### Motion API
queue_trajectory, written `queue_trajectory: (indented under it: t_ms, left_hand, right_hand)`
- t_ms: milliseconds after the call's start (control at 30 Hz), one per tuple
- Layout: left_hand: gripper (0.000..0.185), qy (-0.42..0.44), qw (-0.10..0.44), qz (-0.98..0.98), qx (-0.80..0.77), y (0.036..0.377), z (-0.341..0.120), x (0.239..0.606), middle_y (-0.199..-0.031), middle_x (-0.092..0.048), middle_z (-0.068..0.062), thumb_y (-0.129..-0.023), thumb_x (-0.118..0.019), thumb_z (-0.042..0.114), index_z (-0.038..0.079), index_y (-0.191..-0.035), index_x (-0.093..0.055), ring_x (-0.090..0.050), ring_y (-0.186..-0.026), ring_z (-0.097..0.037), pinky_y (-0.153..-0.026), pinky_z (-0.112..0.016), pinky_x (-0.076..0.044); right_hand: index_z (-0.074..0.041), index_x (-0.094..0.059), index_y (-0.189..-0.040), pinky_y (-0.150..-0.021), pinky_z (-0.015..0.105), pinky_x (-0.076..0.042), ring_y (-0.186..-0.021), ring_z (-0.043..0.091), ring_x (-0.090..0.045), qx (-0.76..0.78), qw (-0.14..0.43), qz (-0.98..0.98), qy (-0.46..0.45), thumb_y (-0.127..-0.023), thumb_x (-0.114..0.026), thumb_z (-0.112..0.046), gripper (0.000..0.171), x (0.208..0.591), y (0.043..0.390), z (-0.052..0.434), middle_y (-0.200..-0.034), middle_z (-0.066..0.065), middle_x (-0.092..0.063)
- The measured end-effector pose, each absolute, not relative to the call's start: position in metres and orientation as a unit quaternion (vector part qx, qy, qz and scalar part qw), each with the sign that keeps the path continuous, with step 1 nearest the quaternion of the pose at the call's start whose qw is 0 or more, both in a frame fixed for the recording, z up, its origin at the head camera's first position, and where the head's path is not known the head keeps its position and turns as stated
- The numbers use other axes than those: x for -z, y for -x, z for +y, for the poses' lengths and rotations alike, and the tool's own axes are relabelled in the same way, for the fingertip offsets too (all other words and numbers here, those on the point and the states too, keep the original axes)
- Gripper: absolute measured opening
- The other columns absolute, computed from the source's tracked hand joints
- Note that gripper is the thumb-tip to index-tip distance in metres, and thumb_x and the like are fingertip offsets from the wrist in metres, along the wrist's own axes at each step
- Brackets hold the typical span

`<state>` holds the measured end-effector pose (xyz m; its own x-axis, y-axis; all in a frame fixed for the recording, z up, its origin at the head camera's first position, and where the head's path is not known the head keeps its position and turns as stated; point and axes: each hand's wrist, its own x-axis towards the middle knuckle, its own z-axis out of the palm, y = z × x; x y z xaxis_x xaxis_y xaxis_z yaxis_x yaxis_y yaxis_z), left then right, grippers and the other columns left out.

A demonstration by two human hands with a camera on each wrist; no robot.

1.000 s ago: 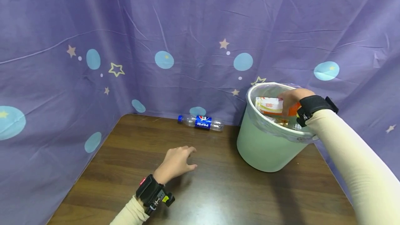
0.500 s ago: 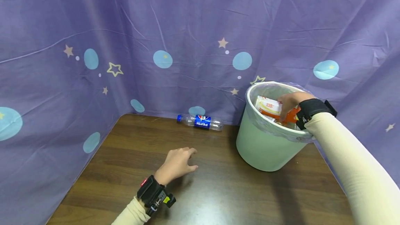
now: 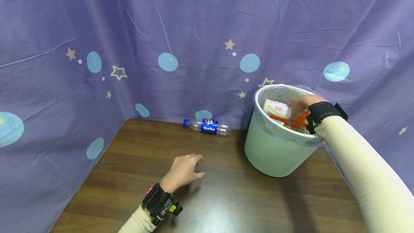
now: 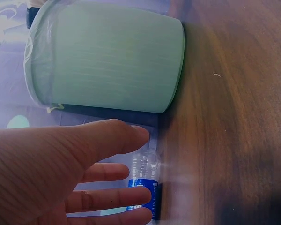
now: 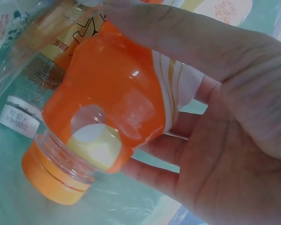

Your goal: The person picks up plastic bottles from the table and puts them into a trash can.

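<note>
My right hand (image 3: 302,104) reaches down inside the green bin (image 3: 273,154). In the right wrist view its thumb and fingers hold an orange plastic bottle (image 5: 107,79) with an orange cap, tilted cap-down. Touching or close by the bottle in the bin is a white-and-orange package (image 3: 279,109). My left hand (image 3: 182,170) hovers over the wooden table with relaxed, spread fingers and holds nothing. Beyond it, a clear Pepsi bottle (image 3: 209,126) with a blue cap lies on its side near the back edge.
A clear plastic liner (image 3: 318,96) folds over the bin's rim. Inside the bin, another bottle with a white cap (image 5: 19,116) and several wrappers show. A purple patterned curtain (image 3: 194,28) hangs behind and beside the wooden table (image 3: 129,175).
My right hand has shifted slightly down and left in the bin, and the white-and-orange package has tilted, with more orange showing. My left hand and the Pepsi bottle have hardly moved.
</note>
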<state>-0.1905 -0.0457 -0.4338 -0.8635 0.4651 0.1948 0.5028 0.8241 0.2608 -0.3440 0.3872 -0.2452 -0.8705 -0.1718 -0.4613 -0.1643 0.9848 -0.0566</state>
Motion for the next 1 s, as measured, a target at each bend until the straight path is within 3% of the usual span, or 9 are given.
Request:
queue_trajectory:
  t_ms: [67,233,400,633,867,1000]
  left_hand:
    - [0.046,0.252,0.059,-0.954,0.152,0.191,-0.045,0.435,-0.096,-0.074,0.002,-0.081,-0.084,0.040,0.016,-0.119,-0.071,-0.069,-0.082,-0.014,-0.060,-0.027,-0.048]
    - [0.046,0.249,0.046,-0.955,0.156,0.191,-0.044,0.438,-0.099,-0.075,0.000,-0.082,-0.083,0.040,0.016,-0.120,-0.071,-0.070,-0.084,-0.016,-0.061,-0.027,-0.048]
    - [0.046,0.250,0.047,-0.954,0.157,0.192,-0.043,0.440,-0.099,-0.075,-0.001,-0.083,-0.083,0.040,0.016,-0.120,-0.071,-0.069,-0.083,-0.015,-0.060,-0.027,-0.047]
    - [0.046,0.250,0.045,-0.954,0.161,0.194,-0.042,0.442,-0.099,-0.074,0.000,-0.083,-0.083,0.040,0.016,-0.120,-0.071,-0.069,-0.083,-0.015,-0.061,-0.027,-0.047]
    - [0.045,0.253,0.052,-0.951,0.167,0.197,-0.042,0.439,-0.097,-0.075,0.000,-0.082,-0.084,0.038,0.015,-0.119,-0.072,-0.069,-0.082,-0.016,-0.059,-0.026,-0.047]
    - [0.044,0.250,0.053,-0.952,0.170,0.200,-0.042,0.437,-0.097,-0.075,-0.001,-0.082,-0.084,0.036,0.014,-0.118,-0.072,-0.070,-0.083,-0.016,-0.062,-0.030,-0.050]
  right_hand:
    - [0.006,-0.050,-0.140,-0.089,0.056,-0.052,-0.108,0.038,-0.059,-0.007,0.234,0.968,0.087,-0.070,-0.090,-0.036,0.091,0.243,0.342,0.386,-0.125,0.024,-0.062]
    - [0.002,-0.053,-0.137,-0.092,0.060,-0.050,-0.109,0.039,-0.059,-0.048,0.218,0.970,0.098,-0.071,-0.087,-0.036,0.083,0.233,0.336,0.381,-0.126,0.026,-0.062]
    - [0.000,-0.052,-0.137,-0.099,0.064,-0.043,-0.115,0.041,-0.055,-0.016,0.218,0.972,0.087,-0.072,-0.088,-0.029,0.080,0.219,0.330,0.374,-0.129,0.028,-0.059]
    - [0.002,-0.056,-0.130,-0.098,0.063,-0.045,-0.114,0.043,-0.054,-0.010,0.177,0.975,0.135,-0.072,-0.087,-0.020,0.069,0.202,0.315,0.366,-0.131,0.033,-0.055]
    - [0.004,-0.053,-0.130,-0.088,0.056,-0.051,-0.100,0.042,-0.064,-0.015,0.133,0.973,0.187,-0.075,-0.088,-0.018,0.069,0.186,0.293,0.356,-0.106,0.027,-0.067]
    - [0.001,-0.056,-0.131,-0.089,0.059,-0.052,-0.105,0.046,-0.065,0.002,0.079,0.975,0.209,-0.074,-0.090,-0.018,0.069,0.178,0.272,0.348,-0.111,0.030,-0.069]
